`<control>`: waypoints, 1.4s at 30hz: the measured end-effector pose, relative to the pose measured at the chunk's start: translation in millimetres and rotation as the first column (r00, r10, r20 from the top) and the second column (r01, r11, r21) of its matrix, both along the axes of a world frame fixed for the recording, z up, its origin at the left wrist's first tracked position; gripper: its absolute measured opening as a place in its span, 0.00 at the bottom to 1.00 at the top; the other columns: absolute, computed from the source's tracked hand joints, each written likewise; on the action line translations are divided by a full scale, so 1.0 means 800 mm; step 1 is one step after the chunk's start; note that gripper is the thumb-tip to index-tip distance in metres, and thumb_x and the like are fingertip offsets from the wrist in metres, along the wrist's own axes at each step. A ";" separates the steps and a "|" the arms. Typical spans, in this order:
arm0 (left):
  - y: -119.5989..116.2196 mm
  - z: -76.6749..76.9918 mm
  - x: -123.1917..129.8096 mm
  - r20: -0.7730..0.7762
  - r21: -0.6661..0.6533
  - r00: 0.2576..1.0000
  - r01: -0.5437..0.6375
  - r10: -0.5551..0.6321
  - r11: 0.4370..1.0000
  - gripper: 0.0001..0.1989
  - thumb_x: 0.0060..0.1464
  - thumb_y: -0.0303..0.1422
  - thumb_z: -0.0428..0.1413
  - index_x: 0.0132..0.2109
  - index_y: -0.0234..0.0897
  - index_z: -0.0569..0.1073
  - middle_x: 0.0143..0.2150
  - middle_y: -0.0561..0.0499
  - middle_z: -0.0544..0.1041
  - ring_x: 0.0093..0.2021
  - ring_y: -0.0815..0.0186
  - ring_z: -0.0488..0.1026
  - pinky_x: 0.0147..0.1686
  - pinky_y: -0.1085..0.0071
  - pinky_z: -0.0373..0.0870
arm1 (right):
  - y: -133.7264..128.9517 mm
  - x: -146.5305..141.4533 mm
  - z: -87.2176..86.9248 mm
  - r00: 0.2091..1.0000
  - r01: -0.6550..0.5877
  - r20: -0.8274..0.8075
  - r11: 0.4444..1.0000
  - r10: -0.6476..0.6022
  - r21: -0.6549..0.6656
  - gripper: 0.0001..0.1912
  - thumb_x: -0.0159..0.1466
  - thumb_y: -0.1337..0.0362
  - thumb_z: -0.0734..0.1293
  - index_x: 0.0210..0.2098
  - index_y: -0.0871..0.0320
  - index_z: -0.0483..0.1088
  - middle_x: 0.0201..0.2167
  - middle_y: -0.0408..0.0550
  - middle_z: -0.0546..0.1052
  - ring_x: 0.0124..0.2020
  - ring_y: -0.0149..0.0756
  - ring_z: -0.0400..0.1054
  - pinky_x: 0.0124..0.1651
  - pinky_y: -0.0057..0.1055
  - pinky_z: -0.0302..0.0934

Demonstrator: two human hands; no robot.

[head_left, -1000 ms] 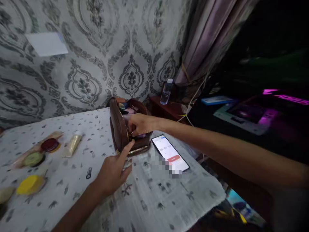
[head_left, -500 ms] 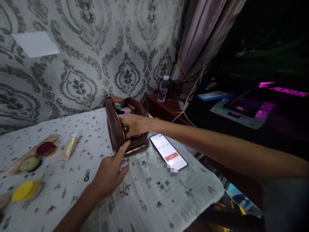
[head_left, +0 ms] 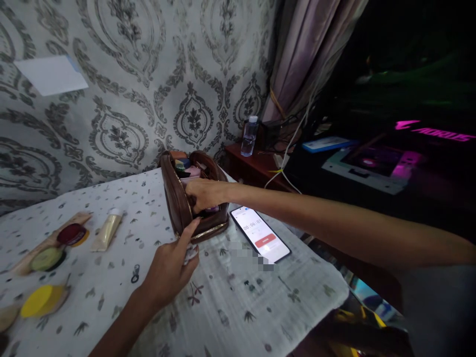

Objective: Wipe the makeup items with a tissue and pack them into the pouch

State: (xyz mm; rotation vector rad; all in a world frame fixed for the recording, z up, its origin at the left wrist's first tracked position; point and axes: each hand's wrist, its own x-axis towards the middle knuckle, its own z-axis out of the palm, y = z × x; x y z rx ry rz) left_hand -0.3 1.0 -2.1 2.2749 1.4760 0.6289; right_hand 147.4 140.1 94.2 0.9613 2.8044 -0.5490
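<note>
The brown bag (head_left: 171,198) is set, unzipped, by the far right corner of the cloth-covered counter (head_left: 230,317). Towards the left edge, several items are laid out loose: a yellow-lidded pot (head_left: 43,301), a long beige item (head_left: 28,259), a green-topped pot (head_left: 47,259), a dark red pot (head_left: 72,234) and a cream tube (head_left: 106,233). That part of the work can be judged done. Further right, the left hand (head_left: 169,265) is held with its index finger stretched to the bag's near rim; whether the pale patch by its thumb is gripped cannot be told. Inside the bag, a pink item (head_left: 193,171) and other small contents are seen, so the sorting is judged only partly complete. The right hand (head_left: 206,195) is sunk into the opening; its fingers are hidden, and whether anything is clasped cannot be told. Beside the bag, near the counter's right edge, a phone (head_left: 256,225) is laid face up with a timer displayed. The bag has yet to be zipped.
</note>
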 end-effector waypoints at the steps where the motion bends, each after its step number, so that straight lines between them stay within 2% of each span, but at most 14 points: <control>1: 0.000 0.001 0.000 0.000 0.000 1.000 -0.003 0.003 1.000 0.32 0.60 0.32 0.46 0.70 0.37 0.52 0.33 0.52 0.79 0.24 0.65 0.73 0.26 0.73 0.67 | 0.001 0.000 0.000 1.000 -0.013 0.002 1.000 0.013 0.013 0.11 0.56 0.70 0.70 0.38 0.67 0.76 0.33 0.52 0.80 0.37 0.39 0.72 0.37 0.28 0.60; 4: 0.000 0.002 0.000 0.005 0.012 1.000 -0.001 0.001 1.000 0.32 0.60 0.32 0.47 0.70 0.38 0.53 0.35 0.52 0.80 0.23 0.66 0.72 0.27 0.73 0.67 | 0.004 0.002 0.002 0.998 -0.060 0.007 0.996 0.060 0.060 0.10 0.56 0.68 0.71 0.37 0.67 0.76 0.32 0.50 0.80 0.34 0.35 0.70 0.36 0.27 0.59; 7: -0.001 0.001 -0.001 0.016 0.005 1.000 0.005 -0.005 1.000 0.32 0.59 0.31 0.47 0.70 0.38 0.53 0.36 0.52 0.81 0.23 0.67 0.72 0.28 0.73 0.67 | 0.007 0.005 0.005 0.997 -0.072 0.016 0.996 0.072 0.048 0.12 0.55 0.66 0.72 0.37 0.67 0.76 0.33 0.49 0.79 0.32 0.33 0.68 0.33 0.27 0.56; 12: -0.001 0.000 -0.001 0.020 -0.012 1.000 -0.001 0.002 1.000 0.33 0.59 0.31 0.47 0.70 0.38 0.53 0.36 0.51 0.81 0.22 0.67 0.71 0.30 0.72 0.69 | 0.003 0.006 0.007 0.994 -0.071 0.083 0.995 0.066 0.067 0.08 0.54 0.70 0.70 0.33 0.67 0.77 0.29 0.48 0.78 0.30 0.32 0.65 0.31 0.27 0.54; 17: 0.000 0.001 0.000 0.007 -0.013 1.000 0.005 -0.005 1.000 0.33 0.59 0.31 0.47 0.71 0.39 0.52 0.37 0.51 0.81 0.21 0.68 0.70 0.30 0.73 0.68 | -0.002 0.005 0.008 0.990 -0.074 0.128 0.992 0.060 0.101 0.06 0.55 0.68 0.69 0.30 0.67 0.77 0.25 0.46 0.76 0.28 0.31 0.63 0.30 0.28 0.52; 22: 0.000 0.001 0.000 -0.013 -0.003 1.000 -0.003 0.003 1.000 0.33 0.60 0.31 0.47 0.71 0.38 0.52 0.36 0.52 0.80 0.20 0.69 0.69 0.27 0.74 0.66 | 0.001 0.013 0.019 0.982 -0.115 0.160 0.990 0.101 0.085 0.10 0.56 0.65 0.70 0.34 0.66 0.78 0.27 0.47 0.78 0.30 0.33 0.65 0.33 0.28 0.54; 27: -0.001 0.002 0.000 -0.015 -0.013 1.000 0.003 -0.003 1.000 0.32 0.60 0.31 0.46 0.70 0.39 0.53 0.33 0.53 0.79 0.19 0.69 0.68 0.26 0.75 0.64 | -0.008 0.023 0.039 0.975 -0.087 0.217 0.982 0.049 0.171 0.11 0.52 0.67 0.71 0.35 0.65 0.79 0.29 0.50 0.78 0.33 0.38 0.70 0.33 0.29 0.55; 33: -0.001 0.000 0.000 -0.025 -0.001 1.000 0.005 -0.005 1.000 0.32 0.60 0.31 0.46 0.70 0.38 0.52 0.31 0.55 0.78 0.19 0.69 0.67 0.25 0.75 0.62 | -0.025 0.029 0.047 0.951 -0.112 0.308 0.959 0.028 0.260 0.13 0.59 0.67 0.68 0.42 0.63 0.78 0.38 0.55 0.80 0.40 0.43 0.72 0.36 0.31 0.56; 36: -0.001 0.001 0.000 -0.026 -0.004 1.000 0.012 -0.012 1.000 0.32 0.60 0.31 0.46 0.71 0.36 0.51 0.31 0.54 0.78 0.19 0.69 0.67 0.25 0.75 0.63 | -0.024 0.031 0.048 0.950 -0.105 0.313 0.963 0.023 0.249 0.14 0.59 0.68 0.68 0.44 0.61 0.78 0.39 0.53 0.80 0.40 0.41 0.72 0.37 0.30 0.56; 42: -0.002 0.005 0.000 -0.047 -0.024 0.999 0.005 -0.006 1.000 0.33 0.60 0.30 0.46 0.71 0.37 0.50 0.25 0.58 0.74 0.19 0.68 0.66 0.26 0.75 0.62 | -0.015 0.031 0.052 0.961 -0.121 0.268 0.977 0.070 0.177 0.12 0.57 0.68 0.70 0.41 0.59 0.79 0.36 0.48 0.80 0.38 0.37 0.70 0.37 0.30 0.53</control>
